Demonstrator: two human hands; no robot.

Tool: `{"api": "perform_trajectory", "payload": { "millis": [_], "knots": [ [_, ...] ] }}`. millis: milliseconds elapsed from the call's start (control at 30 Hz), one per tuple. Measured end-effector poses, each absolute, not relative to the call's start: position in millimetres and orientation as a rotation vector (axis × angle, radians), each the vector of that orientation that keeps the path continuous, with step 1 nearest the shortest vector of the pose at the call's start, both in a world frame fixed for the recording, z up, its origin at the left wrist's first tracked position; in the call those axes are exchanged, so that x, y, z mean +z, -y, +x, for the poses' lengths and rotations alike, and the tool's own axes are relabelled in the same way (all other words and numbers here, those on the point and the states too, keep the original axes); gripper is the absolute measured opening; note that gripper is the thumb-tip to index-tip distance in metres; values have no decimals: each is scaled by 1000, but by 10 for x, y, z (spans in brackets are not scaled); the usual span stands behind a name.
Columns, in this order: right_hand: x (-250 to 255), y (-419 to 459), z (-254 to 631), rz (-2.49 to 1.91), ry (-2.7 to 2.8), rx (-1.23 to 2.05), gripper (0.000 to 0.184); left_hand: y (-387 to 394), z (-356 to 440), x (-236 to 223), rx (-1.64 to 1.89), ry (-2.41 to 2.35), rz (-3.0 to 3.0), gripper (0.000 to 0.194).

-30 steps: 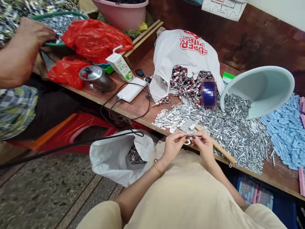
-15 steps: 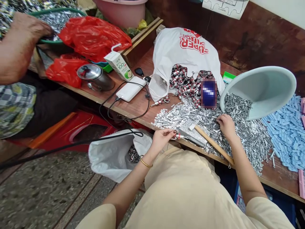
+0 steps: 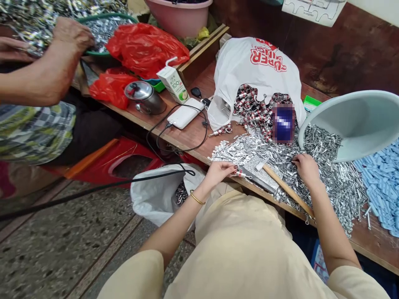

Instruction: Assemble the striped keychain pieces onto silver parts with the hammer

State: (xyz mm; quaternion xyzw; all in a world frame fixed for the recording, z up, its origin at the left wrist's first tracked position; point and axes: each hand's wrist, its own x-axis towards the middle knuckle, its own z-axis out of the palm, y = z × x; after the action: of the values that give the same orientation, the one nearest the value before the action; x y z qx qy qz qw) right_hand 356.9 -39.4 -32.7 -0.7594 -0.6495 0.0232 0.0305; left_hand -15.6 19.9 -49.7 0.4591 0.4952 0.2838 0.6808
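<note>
My left hand [image 3: 220, 173] pinches a small red-and-silver metal fitting with a ring at its end [image 3: 240, 173], just over the table's front edge. Beneath that fitting lies a flat grey metal bar [image 3: 258, 179]. A hammer [image 3: 285, 187] with a wooden handle rests beside it, head toward the loose parts. My right hand [image 3: 307, 169] is at the heap of small silver metal parts [image 3: 338, 187], its fingertips drawn together. Whatever is between those fingers is too small to make out. More red-and-silver fittings [image 3: 249, 109] spill from a white plastic bag [image 3: 258, 62] behind the heap.
A tipped pale bucket [image 3: 368, 124] and light-blue plastic pieces [image 3: 382, 182] lie at the right. Leftward are a power bank [image 3: 186, 113] with cable, a drink carton [image 3: 173, 85] and a metal cup [image 3: 149, 99]. A white sack [image 3: 149, 195] stands below; a co-worker's hand [image 3: 73, 35] is far left.
The view has shifted, so most things sit further right. Both of my hands keep nearly the same places over the table. The co-worker's other hand has come into view.
</note>
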Motion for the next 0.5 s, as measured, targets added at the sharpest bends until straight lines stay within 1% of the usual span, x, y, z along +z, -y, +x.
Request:
{"api": "perform_trajectory", "payload": {
  "millis": [200,300,367,500],
  "knots": [
    [-308,406,3536,-2339,2122,-80,25,-284,-154,-500,543,-1042,1014,37],
    [-285,413,3543,-2252,2000,-77,24,-338,-141,-531,545,-1029,1005,33],
    [-260,427,3533,-2197,1793,44,23,-362,-139,-558,551,-1028,995,32],
    [-167,471,3340,-1888,1378,521,24,-385,-150,-591,565,-1021,995,31]
  ]
}}
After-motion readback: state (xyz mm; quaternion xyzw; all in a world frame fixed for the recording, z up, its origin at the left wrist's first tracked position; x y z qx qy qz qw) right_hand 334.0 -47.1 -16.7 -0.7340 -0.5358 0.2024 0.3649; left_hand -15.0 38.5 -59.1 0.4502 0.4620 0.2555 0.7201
